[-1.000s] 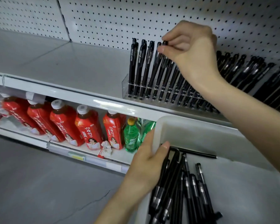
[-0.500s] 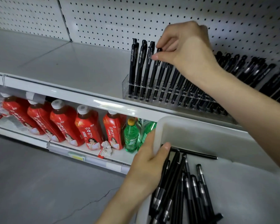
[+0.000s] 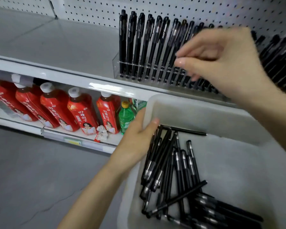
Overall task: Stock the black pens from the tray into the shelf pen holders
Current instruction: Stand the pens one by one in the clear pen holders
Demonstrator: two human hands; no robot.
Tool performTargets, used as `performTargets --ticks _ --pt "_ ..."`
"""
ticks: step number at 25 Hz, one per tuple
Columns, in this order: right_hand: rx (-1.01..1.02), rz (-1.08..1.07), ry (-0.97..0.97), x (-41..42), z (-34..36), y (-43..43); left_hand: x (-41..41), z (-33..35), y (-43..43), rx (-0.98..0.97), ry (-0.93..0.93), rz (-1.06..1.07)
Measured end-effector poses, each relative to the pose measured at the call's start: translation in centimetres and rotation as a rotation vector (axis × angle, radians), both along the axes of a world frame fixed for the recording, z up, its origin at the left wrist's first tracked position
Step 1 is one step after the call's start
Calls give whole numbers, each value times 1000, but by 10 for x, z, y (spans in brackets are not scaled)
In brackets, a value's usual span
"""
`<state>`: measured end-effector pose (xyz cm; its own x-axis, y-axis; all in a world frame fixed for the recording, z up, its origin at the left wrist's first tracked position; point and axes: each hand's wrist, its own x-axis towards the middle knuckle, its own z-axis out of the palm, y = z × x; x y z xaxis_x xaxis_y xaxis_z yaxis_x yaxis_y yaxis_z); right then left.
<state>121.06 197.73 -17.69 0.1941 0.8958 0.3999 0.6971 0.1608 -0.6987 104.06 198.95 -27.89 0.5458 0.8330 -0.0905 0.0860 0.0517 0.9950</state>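
Left hand point(image 3: 135, 142): grips the tray point(image 3: 196, 103) rim, thumb inside.
Right hand point(image 3: 224, 63): blurred, before the pen holder point(image 3: 139, 75); fingers seemingly loose, empty.
Black pens point(image 3: 180, 171): heaped in tray.

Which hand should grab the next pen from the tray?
Right. The right hand looks empty, hovering by the pen holder above the tray. The left hand is busy gripping the tray's rim.

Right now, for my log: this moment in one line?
left hand: grips tray | right hand: empty, at pen holder | pens: many in tray
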Motion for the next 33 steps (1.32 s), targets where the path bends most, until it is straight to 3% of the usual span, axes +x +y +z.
performTargets --ticks 5,8,11,15,29,33 --pt "-468 35 90 20 -85 -69 0 1 -5 -4 61 26" --pt "-596 -50 138 36 -116 -82 3 3 -9 3 105 29" --pt "-597 -105 -8 40 -130 -85 6 3 -13 -1 116 40" --pt "-590 -133 -37 41 -137 -86 10 4 -15 -9 118 41" --pt "-581 -167 67 31 -146 -89 14 8 -20 -6 137 39" --pt "-546 -154 281 37 -127 -86 14 8 -19 24 155 39"
